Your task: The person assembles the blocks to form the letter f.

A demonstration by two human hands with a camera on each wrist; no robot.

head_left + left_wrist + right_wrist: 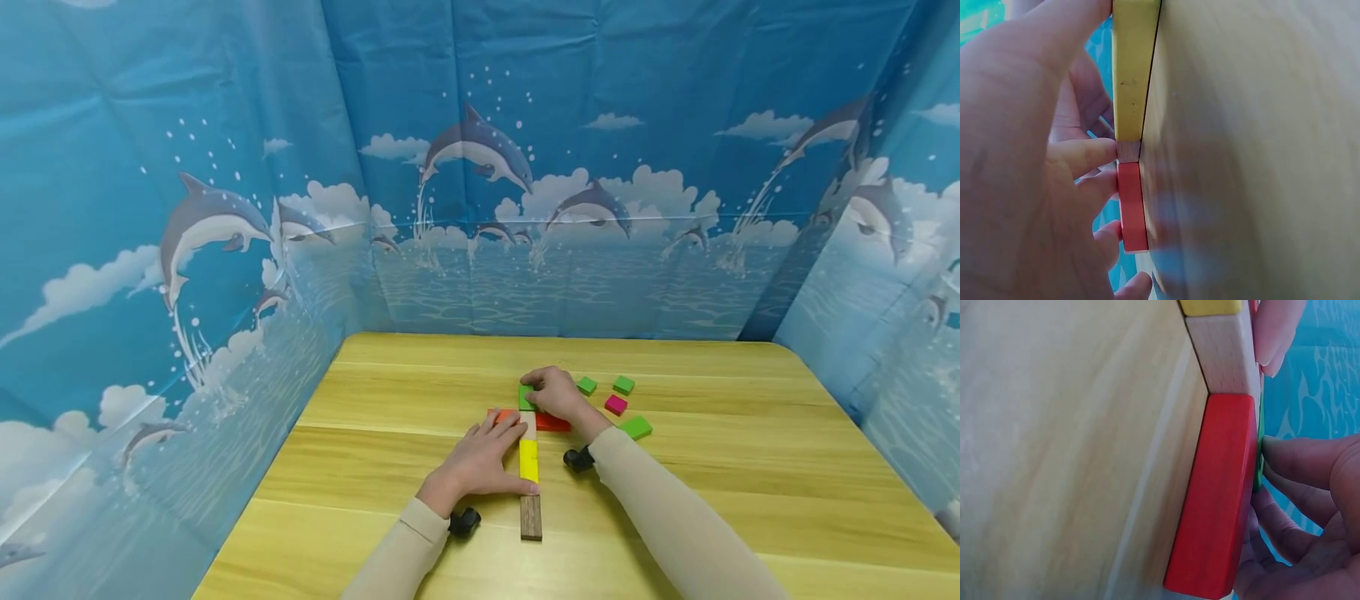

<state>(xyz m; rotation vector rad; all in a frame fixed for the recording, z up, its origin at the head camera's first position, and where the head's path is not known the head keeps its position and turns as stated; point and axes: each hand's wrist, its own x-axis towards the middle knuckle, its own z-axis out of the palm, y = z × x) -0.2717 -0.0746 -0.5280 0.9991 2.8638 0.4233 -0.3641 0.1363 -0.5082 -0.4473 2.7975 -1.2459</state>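
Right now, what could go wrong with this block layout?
The right grip might twist the pinched green block out of line with the pale block. The left grip, touching the left red block, could push it aside. The right sleeve lies close to a loose green block and might knock it.

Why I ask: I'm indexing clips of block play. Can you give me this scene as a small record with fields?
Surface: table
Backdrop: dolphin curtain
Row, near to far: brown block, yellow block, pale block, held green block
Either side of pale block: left red block, right red block
Left hand: touches pale block and left red block, fingers spread
Right hand: pinches held green block
Loose, right of row: pink block, three other green blocks
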